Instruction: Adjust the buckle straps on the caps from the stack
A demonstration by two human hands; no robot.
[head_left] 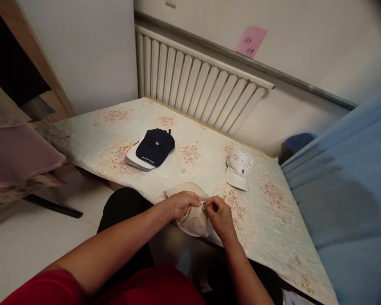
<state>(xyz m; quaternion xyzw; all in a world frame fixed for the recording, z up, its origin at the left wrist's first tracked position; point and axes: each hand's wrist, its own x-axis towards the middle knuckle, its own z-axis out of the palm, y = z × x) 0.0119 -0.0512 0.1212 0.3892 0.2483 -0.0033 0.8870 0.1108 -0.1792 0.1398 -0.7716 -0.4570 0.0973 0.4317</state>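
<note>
A beige baseball cap [193, 224] is at the table's near edge, its brim pointing away from me. My left hand [184, 204] is closed on the cap's fabric, thumb on top. With bent fingers, my right hand [220, 217] pinches the cap's edge beside a small buckle [204, 206], which the fingers partly hide. Farther back on the left, a navy cap [156, 146] with white lettering lies over a white cap with a grey brim [139, 162]. To the right sits another white cap [239, 170] with a small dark emblem.
A floral cloth covers the table [206, 148]. Behind it, a white radiator [197, 80] runs along the wall under a pipe with a pink note [251, 41]. A blue curtain [346, 182] hangs at the right. Pink fabric [19, 152] is at the left.
</note>
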